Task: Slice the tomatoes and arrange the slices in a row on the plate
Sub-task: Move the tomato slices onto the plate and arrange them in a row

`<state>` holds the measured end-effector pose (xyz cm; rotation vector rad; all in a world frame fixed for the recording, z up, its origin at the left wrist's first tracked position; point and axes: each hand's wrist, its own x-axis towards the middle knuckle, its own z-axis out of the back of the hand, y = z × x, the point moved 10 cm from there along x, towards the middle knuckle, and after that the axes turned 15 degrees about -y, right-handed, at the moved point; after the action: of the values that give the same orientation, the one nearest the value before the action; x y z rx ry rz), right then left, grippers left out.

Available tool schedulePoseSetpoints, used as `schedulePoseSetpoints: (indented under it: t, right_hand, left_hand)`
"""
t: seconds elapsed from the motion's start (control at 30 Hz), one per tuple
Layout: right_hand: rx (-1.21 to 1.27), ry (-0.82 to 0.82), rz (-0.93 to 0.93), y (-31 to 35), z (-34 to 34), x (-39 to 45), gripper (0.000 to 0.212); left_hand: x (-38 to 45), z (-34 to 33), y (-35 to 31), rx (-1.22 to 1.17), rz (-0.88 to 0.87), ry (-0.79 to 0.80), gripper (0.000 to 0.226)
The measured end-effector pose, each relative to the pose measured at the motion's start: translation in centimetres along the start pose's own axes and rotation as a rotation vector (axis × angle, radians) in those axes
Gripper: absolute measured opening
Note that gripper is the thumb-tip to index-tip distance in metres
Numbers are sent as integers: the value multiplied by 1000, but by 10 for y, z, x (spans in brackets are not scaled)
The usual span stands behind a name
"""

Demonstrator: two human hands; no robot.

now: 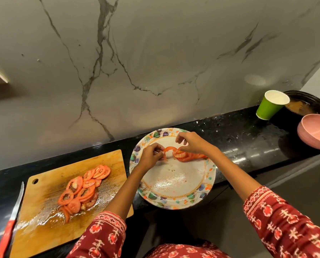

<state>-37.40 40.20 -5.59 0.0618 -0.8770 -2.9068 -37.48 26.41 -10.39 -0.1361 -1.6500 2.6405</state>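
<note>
A floral-rimmed white plate (174, 200) sits on the black counter, its near edge over the counter's front. A short row of tomato slices (191, 156) lies across its far half. My left hand (151, 154) pinches a thin ring-shaped tomato slice (168, 150) just above the plate. My right hand (191, 143) pinches the other end of that slice, over the left end of the row. Several more tomato slices (82, 187) lie piled on the wet wooden cutting board (43, 220) at the left. A red-handled knife (10, 220) lies left of the board.
A green paper cup (270, 106) stands at the back right beside a dark pan (308, 106). A pink bowl (315, 132) sits at the right edge. A marble wall (155, 62) rises behind the counter (248, 138).
</note>
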Motion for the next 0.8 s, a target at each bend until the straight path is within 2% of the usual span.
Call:
schedulePoseSetpoints:
  t: [0.17,0.23,0.33,0.43,0.53,0.63,0.8]
  right_hand:
    - [40,-45,54,19,3,-2,17]
    - [28,-62,19,14,4,-2,15]
    - [56,-97,-126,-5,6,-1,13]
    - [-9,-139,-206,-18,8,-4,13]
    - [-66,-165,-242,-27,9,-5,15]
    - [-101,-173,-258,-33,8,-3,18]
    - [-132,-170,-268,-39,8,0,24]
  left_hand:
    - [5,-15,-23,-14,-50,77,9]
    - [7,-19,-27,16,-57,61,10]
    - [12,-18,-21,118,-43,1,26]
    - [7,-29,-13,205,-23,59,41]
    - [0,-43,-18,246,-73,109,46]
    - [-2,-45,-23,277,-134,70,41]
    - [-4,-43,-28,273,-141,-25,47]
